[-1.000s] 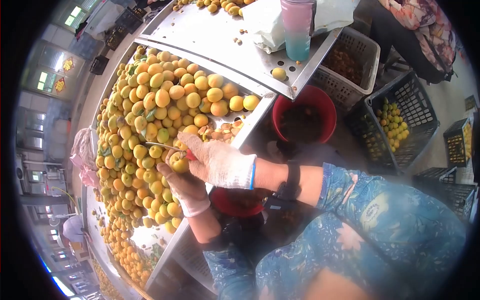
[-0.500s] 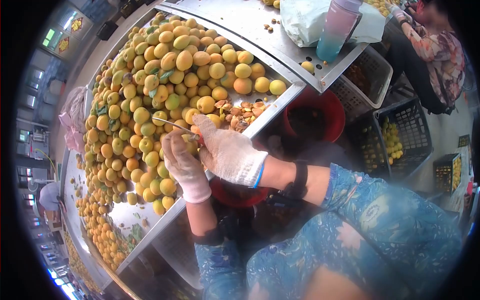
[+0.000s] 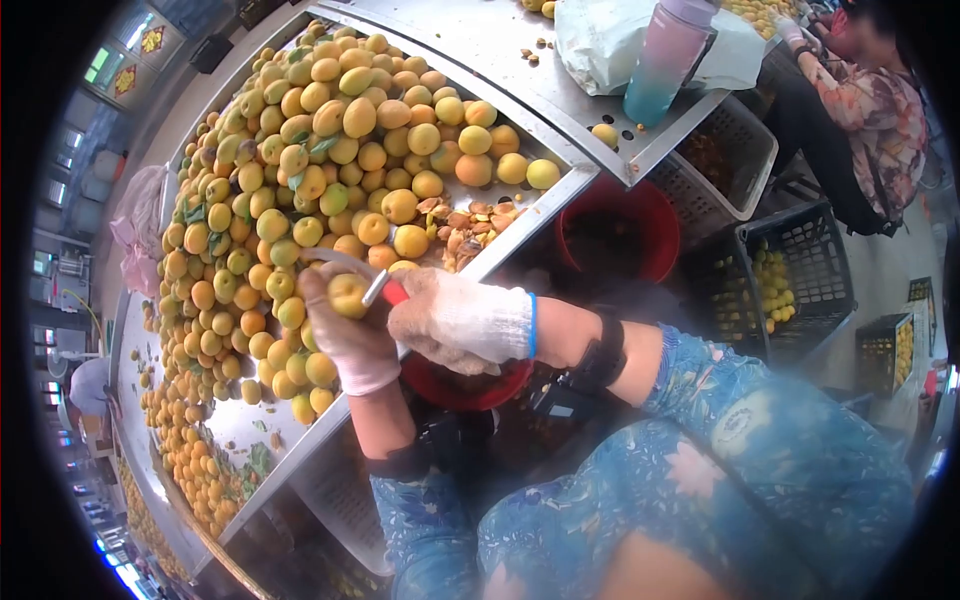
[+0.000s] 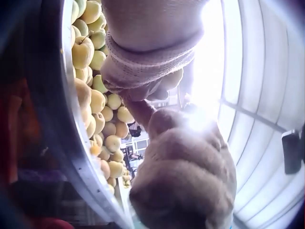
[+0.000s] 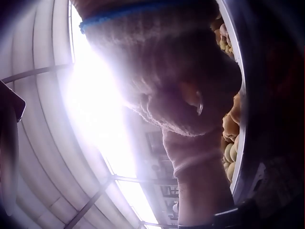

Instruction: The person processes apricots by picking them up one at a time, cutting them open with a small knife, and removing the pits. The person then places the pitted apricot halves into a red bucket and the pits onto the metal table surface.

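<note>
Rough knitted cloth gloves cover the left hand [image 3: 350, 335] and the blue-trimmed right hand [image 3: 455, 318]. The knife [image 3: 372, 290] has a shiny metal blade. The held fruit [image 3: 347, 295] looks matt and smooth, the bench [image 3: 470, 70] is dull-gleaming sheet metal, and the bucket [image 3: 625, 235] is glossy red plastic.

Stainless steel sorting tables [image 3: 440, 60] run on the diagonal, with raised rims and punched holes at the near corner. Below the table edge stand a red bucket [image 3: 620, 235], a white slatted crate [image 3: 740, 150] and black plastic crates [image 3: 800, 265] on a grey floor [image 3: 890, 270]. Lit windows [image 3: 100, 65] at far left. Overhead in the right wrist view: ribbed translucent roof panels [image 5: 43, 95] on dark rafters [image 5: 90, 200], with daylight blown out.
</note>
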A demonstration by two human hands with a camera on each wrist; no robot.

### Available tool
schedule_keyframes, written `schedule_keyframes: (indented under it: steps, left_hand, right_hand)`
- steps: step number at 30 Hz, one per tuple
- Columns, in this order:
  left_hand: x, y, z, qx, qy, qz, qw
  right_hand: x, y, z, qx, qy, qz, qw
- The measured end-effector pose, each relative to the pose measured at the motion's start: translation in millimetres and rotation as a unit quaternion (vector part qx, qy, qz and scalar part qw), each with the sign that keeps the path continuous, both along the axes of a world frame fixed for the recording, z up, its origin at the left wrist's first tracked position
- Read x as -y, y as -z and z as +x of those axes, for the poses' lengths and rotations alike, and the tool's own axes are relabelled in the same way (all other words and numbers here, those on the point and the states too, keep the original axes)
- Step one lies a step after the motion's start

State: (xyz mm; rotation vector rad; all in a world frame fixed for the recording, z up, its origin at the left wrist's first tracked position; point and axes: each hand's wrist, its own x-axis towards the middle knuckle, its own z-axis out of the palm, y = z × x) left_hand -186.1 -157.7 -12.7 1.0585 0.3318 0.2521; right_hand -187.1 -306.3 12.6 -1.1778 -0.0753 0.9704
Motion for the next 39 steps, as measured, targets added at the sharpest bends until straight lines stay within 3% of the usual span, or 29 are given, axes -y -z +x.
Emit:
schedule_keyframes:
  steps: [1, 2, 4, 5, 6, 7, 8, 9, 10, 11, 12, 16, 18, 21, 24, 26, 27, 29, 34, 36, 37, 39]
  left_hand:
    - [1.4, -13.1, -1.8, -0.063, -0.026, 0.071, 0.995]
    - [0.0, -10.2, -2.0, -0.062, -0.025, 0.073, 0.995]
    - [-4.2, -1.0, 0.1, 0.061, -0.005, 0.101, 0.993]
    - [1.5, -0.9, 0.9, 0.088, -0.027, 0.121, 0.988]
    - [-0.1, 3.0, 2.1, 0.089, -0.025, 0.122, 0.988]
    - [-3.6, 9.6, 2.8, 0.08, 0.002, 0.236, 0.968]
    - [-6.0, 12.8, 2.3, 0.07, 0.028, 0.347, 0.935]
    - [-4.4, 4.4, -2.3, 0.078, 0.022, 0.557, 0.827]
    - [-0.9, 4.0, -1.3, 0.079, 0.023, 0.558, 0.826]
    - [3.1, 4.0, 0.4, 0.097, 0.041, 0.301, 0.948]
    - [4.7, 4.5, 1.6, 0.107, 0.056, 0.019, 0.992]
    - [4.2, 13.1, 2.1, 0.132, 0.046, 0.073, 0.987]
    - [8.1, 15.1, 0.1, 0.097, 0.058, -0.032, 0.993]
    - [23.0, 6.9, -3.2, 0.08, -0.008, -0.045, 0.996]
    - [27.6, 8.5, -6.3, 0.06, 0.017, -0.1, 0.993]
    - [16.3, 21.3, 0.5, 0.066, 0.039, -0.074, 0.994]
    - [12.3, 26.4, 4.3, 0.057, 0.007, 0.071, 0.996]
    - [10.7, 14.1, 0.7, 0.023, -0.035, 0.334, 0.942]
    - [8.8, 19.8, -2.7, 0.066, -0.084, 0.275, 0.956]
    - [-3.0, 40.8, 2.4, 0.109, -0.148, 0.407, 0.895]
    - [-6.7, 44.2, 4.5, 0.108, -0.146, 0.408, 0.895]
    - [-11.9, 46.9, 9.2, 0.023, -0.062, 0.319, 0.946]
  right_hand:
    - [2.8, -8.4, -3.9, 0.025, 0.004, 0.012, 1.0]
    - [3.6, -12.0, -6.9, 0.05, 0.007, 0.024, 0.998]
    - [-11.0, 10.5, -4.8, 0.095, 0.03, 0.007, 0.995]
    - [-22.4, 35.0, -5.1, 0.252, 0.112, -0.061, 0.959]
    - [-25.8, 28.7, -4.6, 0.399, 0.191, -0.128, 0.888]
    - [-16.2, 23.5, -6.0, 0.362, 0.098, -0.199, 0.905]
    - [-13.6, 15.9, -7.4, 0.362, 0.101, -0.198, 0.905]
    - [-12.4, 10.6, -8.2, 0.362, 0.091, -0.225, 0.9]
    - [-12.1, 7.7, -8.4, 0.361, 0.081, -0.252, 0.894]
    - [-11.9, 6.3, -8.1, 0.361, 0.082, -0.251, 0.895]
    - [-12.0, 5.8, -8.0, 0.367, 0.082, -0.26, 0.889]
    - [-12.7, -1.9, -8.3, 0.359, 0.071, -0.297, 0.882]
    - [-18.6, 6.8, -9.6, 0.364, 0.084, -0.283, 0.884]
    - [-24.6, 12.8, -12.8, 0.365, 0.099, -0.284, 0.881]
    - [-27.1, 19.3, -10.9, 0.373, 0.098, -0.31, 0.869]
    - [-28.5, 21.7, -7.7, 0.387, 0.09, -0.315, 0.862]
    - [-25.1, 12.3, -4.9, 0.393, 0.071, -0.34, 0.852]
    - [-17.5, 2.0, 0.3, 0.41, 0.033, -0.359, 0.838]
    - [-15.9, -9.6, -6.9, 0.414, -0.011, -0.394, 0.82]
    - [-17.6, -5.2, -9.9, 0.438, 0.001, -0.401, 0.805]
    - [-17.2, -5.2, -8.9, 0.436, 0.002, -0.401, 0.805]
    - [-16.0, -6.7, -5.2, 0.422, -0.018, -0.419, 0.804]
